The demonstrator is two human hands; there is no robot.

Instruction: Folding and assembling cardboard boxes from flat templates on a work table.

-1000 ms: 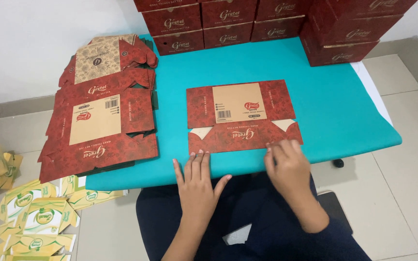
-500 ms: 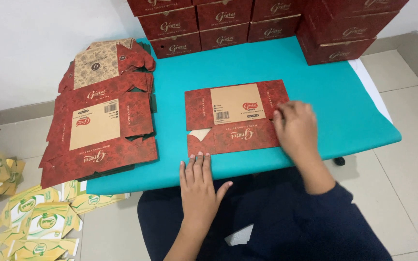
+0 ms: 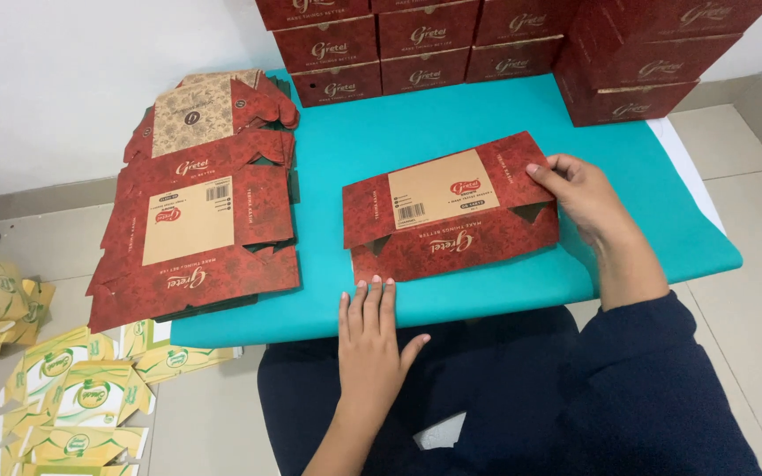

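A flat red and tan carton blank [image 3: 438, 211] lies in the middle of the teal table [image 3: 451, 123], its right end lifted slightly. My right hand [image 3: 579, 194] grips that right edge, fingers on top and the thumb below. My left hand [image 3: 372, 339] rests flat at the table's near edge, fingers together, just in front of the blank and holding nothing.
A stack of unfolded red blanks [image 3: 196, 220] covers the table's left end. Assembled red boxes [image 3: 451, 35] are piled along the back and right. Yellow-green flat cartons [image 3: 72, 388] lie on the floor at the left. A white wall stands behind.
My right hand slid from the blank's near edge up to its right side and lifted that end. The blank turned slightly. My left hand stayed at the table's front edge.
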